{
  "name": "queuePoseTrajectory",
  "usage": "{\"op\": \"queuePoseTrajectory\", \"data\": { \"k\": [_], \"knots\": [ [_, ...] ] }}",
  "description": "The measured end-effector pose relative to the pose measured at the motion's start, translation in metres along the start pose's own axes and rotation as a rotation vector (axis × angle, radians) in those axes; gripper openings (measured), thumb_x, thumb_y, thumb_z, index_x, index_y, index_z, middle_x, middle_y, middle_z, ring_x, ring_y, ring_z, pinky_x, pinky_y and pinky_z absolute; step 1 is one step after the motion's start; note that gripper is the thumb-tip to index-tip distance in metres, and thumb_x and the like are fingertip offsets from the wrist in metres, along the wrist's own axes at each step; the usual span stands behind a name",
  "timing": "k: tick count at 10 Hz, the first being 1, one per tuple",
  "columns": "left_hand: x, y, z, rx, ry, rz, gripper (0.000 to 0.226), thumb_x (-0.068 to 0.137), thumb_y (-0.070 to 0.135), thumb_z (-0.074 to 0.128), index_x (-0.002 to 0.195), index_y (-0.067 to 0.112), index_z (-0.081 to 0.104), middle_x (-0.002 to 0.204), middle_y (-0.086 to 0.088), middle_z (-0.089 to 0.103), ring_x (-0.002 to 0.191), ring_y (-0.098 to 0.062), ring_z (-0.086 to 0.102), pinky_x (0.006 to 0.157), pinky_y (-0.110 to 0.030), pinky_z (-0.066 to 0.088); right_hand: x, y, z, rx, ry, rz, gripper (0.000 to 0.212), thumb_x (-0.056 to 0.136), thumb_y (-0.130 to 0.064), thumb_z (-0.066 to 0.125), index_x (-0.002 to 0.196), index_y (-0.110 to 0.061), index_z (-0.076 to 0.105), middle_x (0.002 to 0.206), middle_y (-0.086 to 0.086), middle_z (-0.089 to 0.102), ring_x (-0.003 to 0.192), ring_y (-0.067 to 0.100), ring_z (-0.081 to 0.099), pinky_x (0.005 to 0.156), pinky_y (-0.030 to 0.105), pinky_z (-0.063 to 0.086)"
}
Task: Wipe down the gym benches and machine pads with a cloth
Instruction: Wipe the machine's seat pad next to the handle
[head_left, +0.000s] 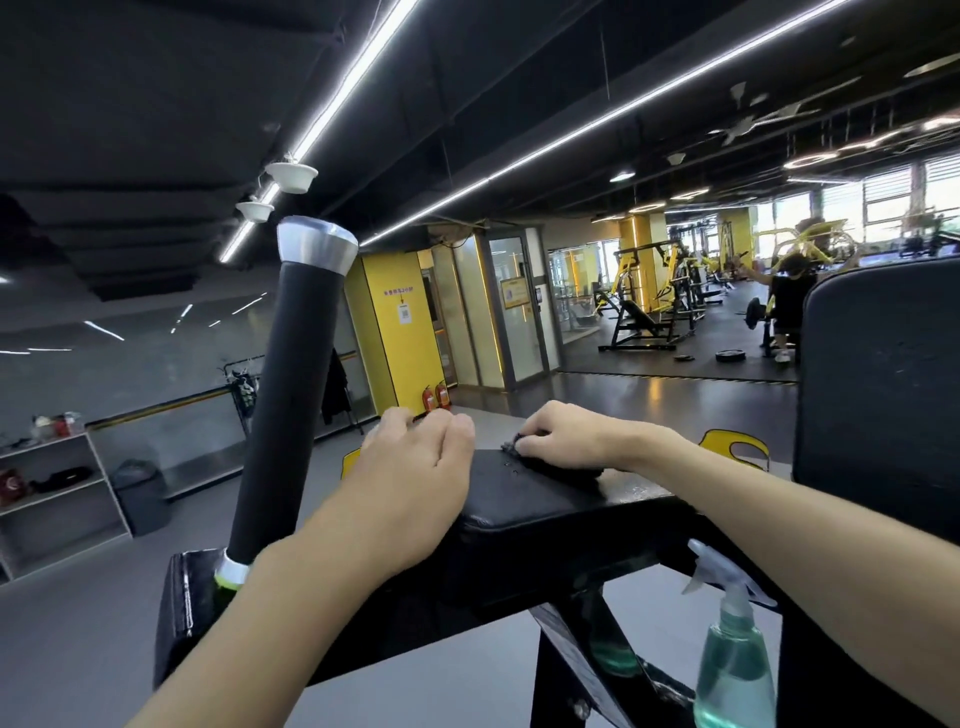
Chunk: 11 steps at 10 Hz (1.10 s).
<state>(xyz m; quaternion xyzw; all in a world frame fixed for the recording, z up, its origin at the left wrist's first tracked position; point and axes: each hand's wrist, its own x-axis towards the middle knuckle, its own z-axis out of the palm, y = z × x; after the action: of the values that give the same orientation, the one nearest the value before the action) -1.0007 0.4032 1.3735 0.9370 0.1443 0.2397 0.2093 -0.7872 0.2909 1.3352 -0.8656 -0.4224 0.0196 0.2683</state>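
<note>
The dark cloth (558, 466) lay bunched on top of the black machine pad (540, 506), toward its far edge and right of the middle. My right hand (566, 434) was on top of it, fingers curled and pinching the cloth against the pad, with a corner of fabric showing at the fingertips. My left hand (410, 467) sat at the pad's left end, fingers bent over the far edge and gripping it. A few wet spots showed on the pad beside the cloth. Just left of the pad a black padded post (288, 400) with a silver cap rose at a tilt. Below the pad's right end a green spray bottle (733, 662) stood against the black frame (569, 649). A tall black back pad (878, 395) stood to the right. Across the floor at far left I saw a grey shelf unit (98, 483) with a bin (140, 496) beside it.
</note>
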Motion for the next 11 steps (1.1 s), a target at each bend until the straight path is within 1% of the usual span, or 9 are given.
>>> {"op": "queuePoseTrajectory", "data": {
  "k": [1, 2, 4, 6, 7, 8, 9, 10, 11],
  "knots": [
    [-0.01, -0.011, -0.001, -0.021, -0.013, -0.109, 0.035, 0.108, 0.029, 0.022, 0.141, 0.018, 0.023, 0.14, -0.01, 0.032, 0.122, -0.034, 0.04, 0.107, -0.045, 0.036, -0.007, 0.004, -0.002, -0.012, -0.024, -0.002, 0.028, 0.099, -0.037, 0.048, 0.095, -0.025, 0.073, 0.093, -0.012, 0.07, 0.091, 0.013, 0.063, 0.075, 0.025, 0.047],
    [-0.016, -0.016, 0.002, 0.051, 0.01, -0.058, 0.052, 0.103, 0.051, 0.022, 0.139, 0.015, 0.033, 0.135, -0.017, 0.042, 0.12, -0.037, 0.045, 0.102, -0.053, 0.041, 0.001, 0.01, -0.001, -0.14, 0.022, 0.061, 0.027, 0.097, -0.024, 0.05, 0.104, -0.019, 0.075, 0.103, -0.003, 0.072, 0.098, 0.018, 0.063, 0.08, 0.025, 0.045],
    [-0.014, -0.023, 0.003, 0.208, -0.073, 0.042, 0.062, 0.098, 0.052, 0.02, 0.142, 0.01, 0.033, 0.139, -0.018, 0.039, 0.127, -0.037, 0.04, 0.105, -0.051, 0.039, -0.006, -0.01, 0.001, -0.089, 0.04, -0.039, 0.025, 0.1, -0.025, 0.05, 0.11, -0.021, 0.073, 0.105, -0.006, 0.069, 0.097, 0.011, 0.062, 0.089, 0.028, 0.049],
    [-0.014, -0.022, 0.001, 0.258, -0.095, 0.065, 0.055, 0.1, 0.049, 0.021, 0.135, 0.008, 0.036, 0.133, -0.02, 0.041, 0.124, -0.038, 0.04, 0.103, -0.049, 0.038, -0.002, -0.009, -0.002, -0.173, 0.004, 0.047, 0.025, 0.099, -0.023, 0.049, 0.102, -0.018, 0.074, 0.105, 0.003, 0.071, 0.098, 0.022, 0.063, 0.087, 0.033, 0.051],
    [-0.014, -0.022, 0.001, 0.262, -0.101, 0.063, 0.056, 0.101, 0.049, 0.021, 0.136, 0.008, 0.035, 0.135, -0.02, 0.04, 0.125, -0.039, 0.039, 0.104, -0.049, 0.038, -0.012, -0.024, 0.001, -0.113, 0.045, -0.065, 0.026, 0.101, -0.027, 0.049, 0.108, -0.016, 0.072, 0.105, -0.002, 0.067, 0.099, 0.014, 0.06, 0.09, 0.029, 0.047],
    [-0.016, -0.02, -0.001, 0.263, -0.112, 0.06, 0.055, 0.102, 0.048, 0.022, 0.137, 0.008, 0.035, 0.136, -0.021, 0.04, 0.126, -0.041, 0.038, 0.104, -0.051, 0.037, -0.016, -0.009, -0.002, -0.166, 0.05, 0.014, 0.026, 0.101, -0.025, 0.048, 0.11, -0.016, 0.071, 0.108, -0.002, 0.069, 0.102, 0.016, 0.06, 0.092, 0.029, 0.045],
    [-0.017, -0.019, -0.004, 0.289, -0.172, 0.035, 0.057, 0.104, 0.048, 0.015, 0.147, 0.01, 0.023, 0.148, -0.025, 0.03, 0.139, -0.044, 0.025, 0.113, -0.053, 0.029, -0.014, -0.012, -0.003, -0.201, 0.001, 0.067, 0.027, 0.099, -0.026, 0.047, 0.104, -0.017, 0.072, 0.106, 0.002, 0.071, 0.098, 0.021, 0.063, 0.091, 0.036, 0.051],
    [-0.012, -0.022, -0.005, 0.288, -0.27, -0.002, 0.059, 0.104, 0.05, 0.005, 0.156, 0.021, 0.003, 0.163, -0.019, 0.005, 0.152, -0.038, -0.002, 0.121, -0.05, 0.014, -0.022, -0.027, -0.002, -0.151, 0.034, -0.034, 0.028, 0.099, -0.03, 0.046, 0.101, -0.016, 0.071, 0.103, 0.0, 0.07, 0.095, 0.018, 0.064, 0.087, 0.033, 0.052],
    [-0.011, -0.024, -0.004, 0.276, -0.259, 0.01, 0.063, 0.102, 0.055, 0.004, 0.156, 0.024, 0.005, 0.164, -0.017, 0.006, 0.152, -0.035, -0.001, 0.121, -0.05, 0.015, -0.033, -0.014, -0.005, -0.134, 0.038, 0.017, 0.026, 0.1, -0.028, 0.047, 0.109, -0.022, 0.071, 0.108, -0.007, 0.07, 0.098, 0.014, 0.062, 0.089, 0.029, 0.048]
  ]
}}
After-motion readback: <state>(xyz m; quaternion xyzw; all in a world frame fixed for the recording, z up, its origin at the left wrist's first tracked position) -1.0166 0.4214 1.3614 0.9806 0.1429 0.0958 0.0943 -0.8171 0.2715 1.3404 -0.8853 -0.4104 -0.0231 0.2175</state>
